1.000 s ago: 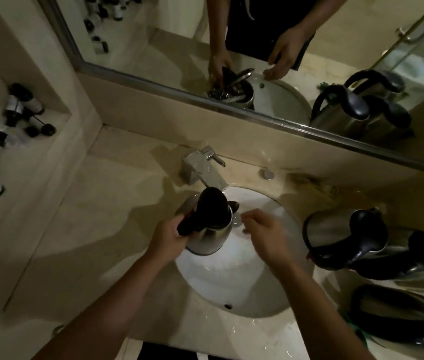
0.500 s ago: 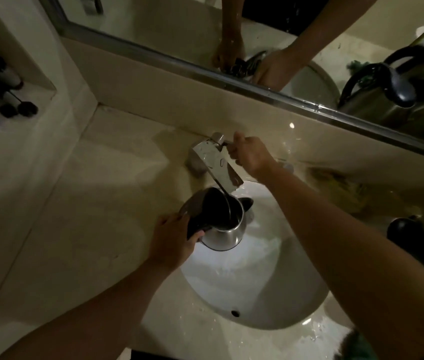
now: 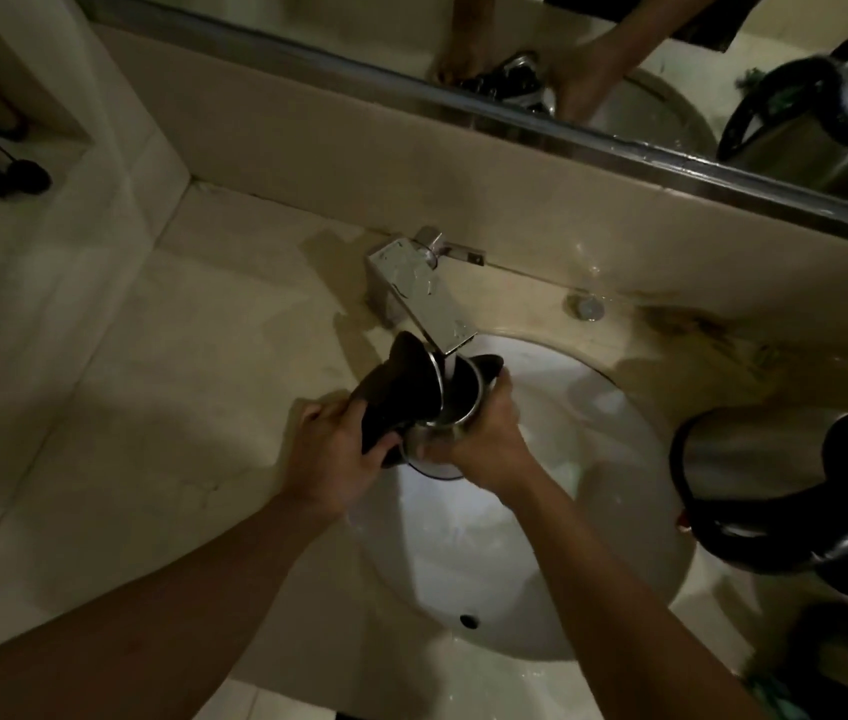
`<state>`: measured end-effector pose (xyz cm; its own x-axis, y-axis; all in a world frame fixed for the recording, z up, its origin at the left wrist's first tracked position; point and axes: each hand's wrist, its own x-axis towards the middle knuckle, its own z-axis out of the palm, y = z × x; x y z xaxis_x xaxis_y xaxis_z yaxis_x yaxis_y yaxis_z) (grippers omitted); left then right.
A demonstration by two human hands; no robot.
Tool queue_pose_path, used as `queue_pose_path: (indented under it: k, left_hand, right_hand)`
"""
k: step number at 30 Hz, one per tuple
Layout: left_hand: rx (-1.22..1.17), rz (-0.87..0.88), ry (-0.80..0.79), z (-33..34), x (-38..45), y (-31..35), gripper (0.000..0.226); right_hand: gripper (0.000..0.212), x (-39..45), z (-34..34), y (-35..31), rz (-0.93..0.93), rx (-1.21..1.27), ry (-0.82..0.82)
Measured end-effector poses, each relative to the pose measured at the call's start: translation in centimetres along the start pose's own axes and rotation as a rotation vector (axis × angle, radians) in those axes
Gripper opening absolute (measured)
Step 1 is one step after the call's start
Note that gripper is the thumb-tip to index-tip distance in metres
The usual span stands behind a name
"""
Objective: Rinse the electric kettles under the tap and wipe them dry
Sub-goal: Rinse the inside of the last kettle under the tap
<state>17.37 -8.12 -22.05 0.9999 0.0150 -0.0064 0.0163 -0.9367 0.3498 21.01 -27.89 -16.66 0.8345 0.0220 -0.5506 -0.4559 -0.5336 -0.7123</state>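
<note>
A steel electric kettle with a black lid flipped open sits tilted over the white sink basin, its mouth right under the chrome tap. Water runs from the spout into it. My left hand grips the black handle on its left side. My right hand is wrapped around the steel body on the right. More steel kettles with black handles stand on the counter to the right of the basin.
The beige stone counter stretches left of the basin. A mirror runs along the back wall. Small dark-capped bottles lie in a niche at far left. A drain knob sits behind the basin.
My right hand left the tap lever and came down onto the kettle's body. Water now runs into the kettle. My left hand kept hold of the handle.
</note>
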Motion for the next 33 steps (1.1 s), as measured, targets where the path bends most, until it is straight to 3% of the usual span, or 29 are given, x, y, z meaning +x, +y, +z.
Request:
queue_pose_path:
  k: [5, 12, 17, 28, 33]
  left_hand:
    - [-0.027, 0.0, 0.047, 0.2, 0.1, 0.0, 0.041]
    - [0.003, 0.022, 0.072, 0.2, 0.2, 0.0, 0.043]
    - [0.019, 0.001, 0.037, 0.4, 0.2, -0.2, 0.052]
    - [0.083, 0.022, 0.029, 0.0, 0.5, 0.2, 0.051]
    - [0.087, 0.036, 0.022, -0.2, 0.5, 0.5, 0.049]
  right_hand:
    - [0.14, 2.7, 0.2, -0.7, -0.019, -0.178, -0.024]
    - [0.123, 3.1, 0.1, 0.0, -0.032, -0.194, -0.003]
    - [0.12, 3.3, 0.2, -0.1, -0.052, -0.184, 0.001]
    - [0.121, 2.8, 0.2, -0.4, -0.049, -0.121, 0.009]
    - [0.11, 3.1, -0.1, -0.3, -0.041, -0.126, 0.008]
